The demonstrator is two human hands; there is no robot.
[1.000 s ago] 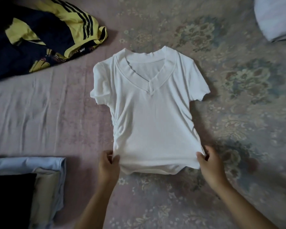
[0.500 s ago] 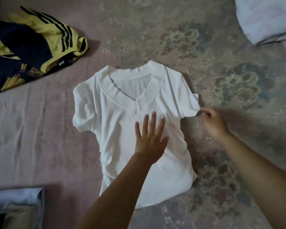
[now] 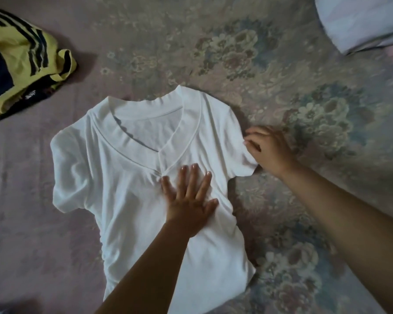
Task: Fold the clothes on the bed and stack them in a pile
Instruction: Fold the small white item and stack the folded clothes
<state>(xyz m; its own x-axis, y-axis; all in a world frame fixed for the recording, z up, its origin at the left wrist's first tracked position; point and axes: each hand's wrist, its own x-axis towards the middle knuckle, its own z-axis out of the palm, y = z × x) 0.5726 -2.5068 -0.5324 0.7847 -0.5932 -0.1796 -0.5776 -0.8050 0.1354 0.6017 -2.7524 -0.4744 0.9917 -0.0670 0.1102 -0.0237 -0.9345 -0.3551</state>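
Two hands work on a white V-neck T-shirt (image 3: 132, 200) spread face up in the middle of the bed (image 3: 281, 64). The left hand (image 3: 188, 200) lies flat on the chest just below the point of the neckline, fingers straight and spread, pressing the cloth down; small creases gather around it. The right hand (image 3: 268, 150) is at the shirt's sleeve on that side, fingers curled and pinching the sleeve's edge where it meets the bedcover. The opposite sleeve lies flat and untouched.

The bed is covered by a dusty pink sheet, plain and lightly wrinkled on the left side, with a faded floral pattern of muted green and beige blooms on the right. A crumpled yellow and navy garment (image 3: 25, 60) with dark stripes sits at the upper left, well apart from the shirt. A pale pillow (image 3: 359, 21) shows at the upper right corner. Light is dim and soft.
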